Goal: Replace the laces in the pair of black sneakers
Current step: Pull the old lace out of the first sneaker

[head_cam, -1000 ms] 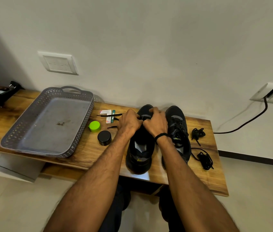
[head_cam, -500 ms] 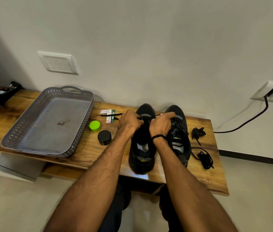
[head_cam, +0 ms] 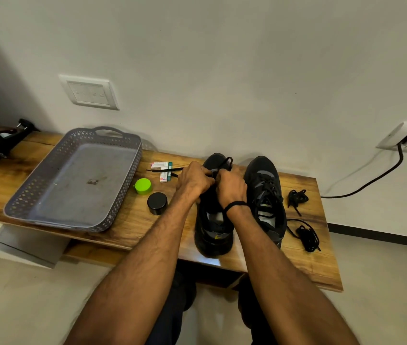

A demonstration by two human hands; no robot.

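Two black sneakers stand side by side on the wooden bench (head_cam: 132, 220), toes toward the wall. The left sneaker (head_cam: 213, 232) has no laces over its lower tongue. My left hand (head_cam: 193, 181) and my right hand (head_cam: 232, 186) meet above its toe end, both pinching a black lace (head_cam: 226, 162) that loops up over the toe; one lace end trails left past the small boxes. The right sneaker (head_cam: 268, 200) is laced. Two loose black lace bundles (head_cam: 307, 236) lie on the bench to its right.
A grey perforated tray (head_cam: 72, 180) sits at the left of the bench. Between tray and shoes lie a green cap (head_cam: 143, 186), a round black tin (head_cam: 157, 203) and small boxes (head_cam: 163, 170). A black cable (head_cam: 371, 181) runs from a wall socket on the right.
My right hand has swung back from the right sneaker's side to meet my left hand over the left sneaker's toe, and a loop of lace now stands above the toe.
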